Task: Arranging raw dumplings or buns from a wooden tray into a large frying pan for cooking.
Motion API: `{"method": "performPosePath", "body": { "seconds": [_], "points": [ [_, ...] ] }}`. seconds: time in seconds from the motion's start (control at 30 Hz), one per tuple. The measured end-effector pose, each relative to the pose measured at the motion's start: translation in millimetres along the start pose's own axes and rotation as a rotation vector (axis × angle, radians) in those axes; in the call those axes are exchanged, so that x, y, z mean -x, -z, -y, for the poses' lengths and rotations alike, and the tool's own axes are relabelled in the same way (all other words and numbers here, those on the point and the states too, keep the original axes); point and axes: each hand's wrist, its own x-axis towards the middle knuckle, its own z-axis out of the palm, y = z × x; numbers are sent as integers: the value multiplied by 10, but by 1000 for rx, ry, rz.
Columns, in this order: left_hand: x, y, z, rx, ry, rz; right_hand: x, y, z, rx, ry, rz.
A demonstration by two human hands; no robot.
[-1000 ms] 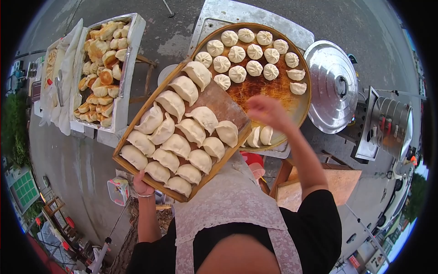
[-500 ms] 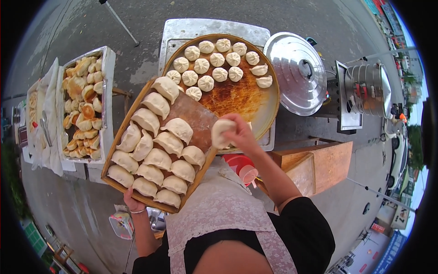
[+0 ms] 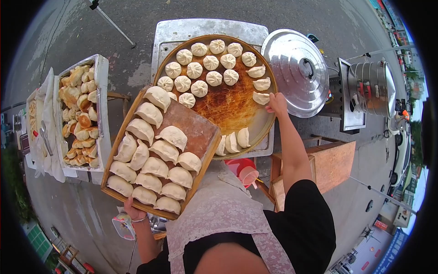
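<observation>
My left hand [image 3: 135,210] grips the near-left rim of a wooden tray [image 3: 207,157], fingers hidden beneath it. Several raw half-moon dumplings [image 3: 154,167] fill most of the tray, which is tilted over the near-left edge of a large round flat pan [image 3: 237,107]. At the pan's right rim, my right hand [image 3: 277,104] has closed fingers at the outer end of a half-moon dumpling [image 3: 261,97]. Two others lie just beyond it. Round pleated buns [image 3: 211,62] cover the far and left parts of the pan, and three half-moon dumplings [image 3: 231,142] lie along its near edge.
Right of the pan leans a big metal lid [image 3: 295,73]; farther right stands a stacked steamer [image 3: 372,89]. A foil-lined tray of browned buns [image 3: 82,114] is at left. Near my waist are a red container [image 3: 238,166] and a wooden box [image 3: 335,166].
My right hand has moved from above the tray to the pan's right rim with a dumpling, which now rests below the two there. The near-edge dumplings are uncovered.
</observation>
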Motion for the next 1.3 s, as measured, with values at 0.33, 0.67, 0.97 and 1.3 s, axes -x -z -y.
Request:
{"method": "performPosePath", "body": {
  "seconds": [0.33, 0.67, 0.97, 1.3],
  "points": [
    [19, -24, 5, -3, 11, -40, 130, 6, 51, 694, 681, -105],
    [14, -96, -20, 50, -27, -50, 965, -197, 995, 275, 795, 150],
    [3, -142, -117, 79, 59, 60, 2744, -1230, 1781, 296, 1083, 328],
    [-7, -47, -154, -11, 21, 23, 1526, -1033, 296, -852, 249, 546]
  ]
}}
